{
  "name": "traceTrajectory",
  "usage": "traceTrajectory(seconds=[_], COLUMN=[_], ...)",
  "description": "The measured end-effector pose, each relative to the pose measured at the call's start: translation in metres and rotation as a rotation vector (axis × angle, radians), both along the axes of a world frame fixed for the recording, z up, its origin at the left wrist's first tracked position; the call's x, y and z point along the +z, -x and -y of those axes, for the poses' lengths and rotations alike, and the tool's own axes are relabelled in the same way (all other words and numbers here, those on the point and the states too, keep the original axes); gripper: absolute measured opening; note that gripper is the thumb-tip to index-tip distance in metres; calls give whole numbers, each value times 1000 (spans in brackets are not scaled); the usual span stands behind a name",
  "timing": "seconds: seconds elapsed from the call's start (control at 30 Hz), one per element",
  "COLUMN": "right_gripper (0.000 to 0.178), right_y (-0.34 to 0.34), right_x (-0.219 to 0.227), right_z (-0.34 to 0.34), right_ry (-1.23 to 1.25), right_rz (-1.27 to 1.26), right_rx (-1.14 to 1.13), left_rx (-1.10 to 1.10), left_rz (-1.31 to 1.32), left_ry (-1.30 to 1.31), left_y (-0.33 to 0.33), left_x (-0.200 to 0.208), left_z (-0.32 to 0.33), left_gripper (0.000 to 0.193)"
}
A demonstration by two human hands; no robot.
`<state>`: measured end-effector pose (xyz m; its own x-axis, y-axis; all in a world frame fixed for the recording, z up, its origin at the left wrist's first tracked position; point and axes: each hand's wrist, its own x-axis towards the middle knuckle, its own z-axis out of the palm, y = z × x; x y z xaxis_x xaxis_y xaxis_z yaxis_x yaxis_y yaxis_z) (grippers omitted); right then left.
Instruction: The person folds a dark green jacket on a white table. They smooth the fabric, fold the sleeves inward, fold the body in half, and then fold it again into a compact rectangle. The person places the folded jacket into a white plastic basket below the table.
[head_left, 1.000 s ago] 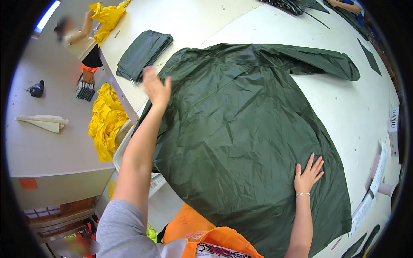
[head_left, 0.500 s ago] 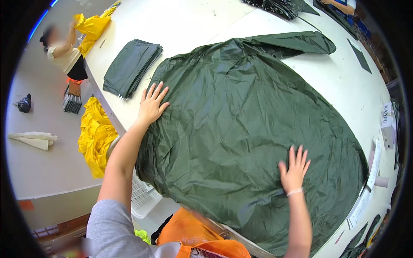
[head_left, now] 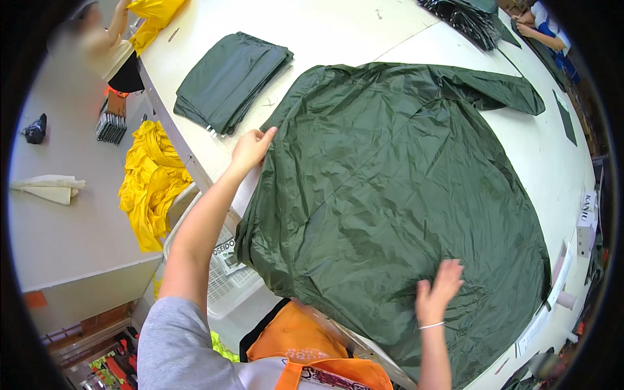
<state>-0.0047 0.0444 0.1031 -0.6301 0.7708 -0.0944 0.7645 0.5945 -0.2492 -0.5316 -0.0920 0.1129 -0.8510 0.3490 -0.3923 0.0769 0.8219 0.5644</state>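
A dark green raincoat (head_left: 390,195) of thin, shiny, creased fabric is spread over the white table (head_left: 348,39), one sleeve (head_left: 504,91) stretched toward the far right. At its left edge my left hand (head_left: 252,148) pinches the fabric, thumb on top and the other fingers mostly hidden beneath. Over the lower right part is my right hand (head_left: 439,292), open and slightly blurred, with a thin white band at the wrist. Whether its palm touches the fabric I cannot tell. Beyond my left hand lies a stack of folded dark green pieces (head_left: 231,81).
Yellow fabric (head_left: 151,175) is heaped in a white basket (head_left: 224,296) at the table's left side. One person (head_left: 107,49) handles yellow fabric at the far left; another person (head_left: 546,32) works at the far right. A dark green bundle (head_left: 465,23) lies at the back.
My left hand has gone from lying flat to gripping the raincoat's left edge. My right hand has shifted slightly left, its fingers closer together. The whole view has shifted.
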Motion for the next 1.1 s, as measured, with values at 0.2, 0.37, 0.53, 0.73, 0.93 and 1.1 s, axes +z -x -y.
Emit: traceTrajectory(seconds=[0.2,0.37,0.53,0.73,0.93,1.1], right_gripper=[82,79,80,78,77,51], right_y=[52,44,43,40,9,-45], right_x=[-16,-18,-20,-19,-29,-16], right_z=[104,105,107,112,105,111], right_ry=[109,125,167,76,89,317], right_rz=[80,55,53,44,14,-436], right_rx=[278,297,214,67,-45,-246], left_rx=[296,555,318,-266,33,-343], left_rz=[192,196,-276,-403,-396,-836], left_ry=[-520,-615,-484,-142,-297,-499], left_y=[30,66,29,0,36,-81], left_x=[-44,-74,-82,-63,-78,-21], left_z=[-38,-45,-20,1,32,49], left_gripper=[35,23,49,51,43,53])
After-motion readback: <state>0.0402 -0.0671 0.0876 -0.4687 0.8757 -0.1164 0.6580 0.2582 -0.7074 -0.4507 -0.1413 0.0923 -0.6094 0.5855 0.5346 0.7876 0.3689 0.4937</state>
